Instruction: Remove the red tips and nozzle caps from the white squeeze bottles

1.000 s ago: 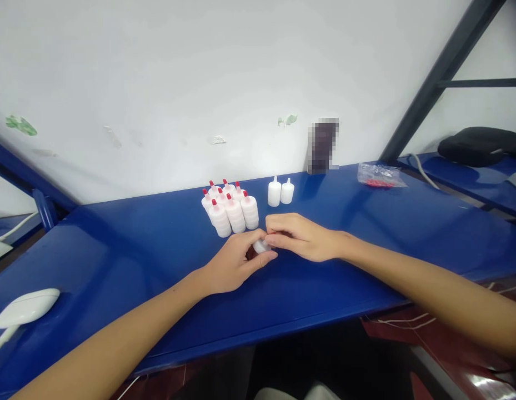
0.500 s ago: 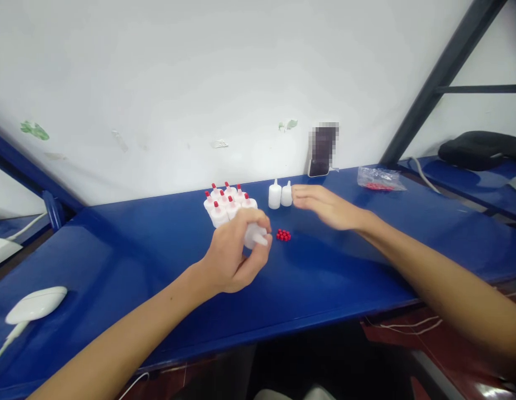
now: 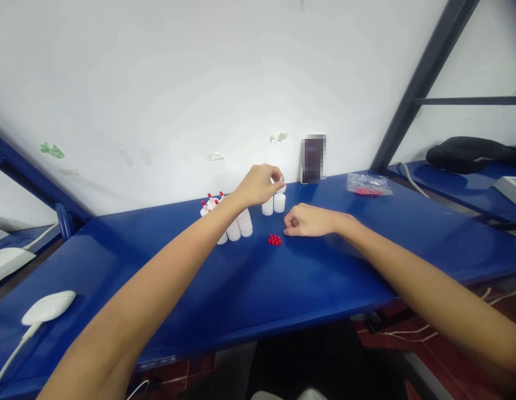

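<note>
OK, L to R. White device (image 3: 49, 307) w/ cable on blue desk (image 3: 191, 300), far L, well apart from the rest. Next, capped btls (image 3: 245, 223): upright, bunched tight, red tips showing at the back; L forearm crosses in front, so part of the bunch is hidden & can't count them.

L hand (image 3: 262, 184): closed, thumb + fingers pinching a white pc (image 3: 281, 189) right above the R one of the btl pair (image 3: 267, 206). Can't tell if that pc is the btl's own top or separate. Pair stands upright on desk, side by side, just R of the bunch; L one's top is behind the hand.

Red caps (image 3: 275, 240): small cluster on desk, in front of the pair. R hand (image 3: 305, 220): just R of the caps, fingers curled in, low over desk. Can't tell if it's gripping anything.

Dark slab (image 3: 312, 160), pixelated, upright by wall (image 3: 166, 83) behind R hand. Clear bag (image 3: 369, 184) w/ red bits lies near back edge. Black item (image 3: 470, 154) on next desk, far R.
</note>
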Demonstrator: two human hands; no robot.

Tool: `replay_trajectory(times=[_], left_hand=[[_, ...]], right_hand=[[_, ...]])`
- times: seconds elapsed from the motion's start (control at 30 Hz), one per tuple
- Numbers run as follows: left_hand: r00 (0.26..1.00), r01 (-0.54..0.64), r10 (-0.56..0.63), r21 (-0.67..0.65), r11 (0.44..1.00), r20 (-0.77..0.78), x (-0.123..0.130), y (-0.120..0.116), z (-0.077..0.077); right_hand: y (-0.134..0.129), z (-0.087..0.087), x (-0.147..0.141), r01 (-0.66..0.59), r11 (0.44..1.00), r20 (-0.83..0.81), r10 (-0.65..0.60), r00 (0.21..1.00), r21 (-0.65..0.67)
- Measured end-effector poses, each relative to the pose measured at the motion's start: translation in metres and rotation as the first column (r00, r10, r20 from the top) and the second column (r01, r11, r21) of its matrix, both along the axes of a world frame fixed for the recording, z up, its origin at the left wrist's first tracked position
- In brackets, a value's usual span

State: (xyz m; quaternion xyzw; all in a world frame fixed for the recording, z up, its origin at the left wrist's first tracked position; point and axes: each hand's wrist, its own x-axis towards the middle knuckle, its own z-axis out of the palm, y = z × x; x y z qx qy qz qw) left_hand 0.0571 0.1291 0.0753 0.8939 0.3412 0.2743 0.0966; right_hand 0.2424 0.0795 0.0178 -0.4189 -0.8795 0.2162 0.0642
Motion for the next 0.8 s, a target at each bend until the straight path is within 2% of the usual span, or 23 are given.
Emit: replay_trajectory(times=[0.13, 0.23, 0.4, 0.63, 0.8], left_hand=[[0.989, -0.035, 0.047, 0.086, 0.996, -0.144, 0.009, 0.023, -0.002], [0.966, -0.082, 0.086, 0.025, 0.996, -0.244, 0.012, 0.03, -0.006], [0.938, -0.104, 0.071, -0.082, 0.991, -0.339, 0.014, 0.033, -0.009], [0.934, -0.164, 0.101, -0.158, 0.974, -0.343, 0.021, 0.033, -0.004], [0.964, -0.199, 0.161, -0.177, 0.964, -0.212, 0.033, 0.029, -0.023]], right_hand=[[-0.001, -0.001, -0.001, -0.036, 0.999, 0.015, 0.035, 0.999, 0.033], [-0.002, 0.0, -0.002, -0.04, 0.999, 0.021, 0.039, 0.999, 0.029], [-0.002, 0.0, -0.002, -0.069, 0.998, 0.019, 0.069, 0.997, 0.009], [-0.007, 0.006, -0.006, -0.029, 0.998, 0.077, 0.024, 0.997, 0.053], [-0.008, 0.009, -0.007, -0.027, 0.998, 0.049, 0.024, 0.999, 0.054]])
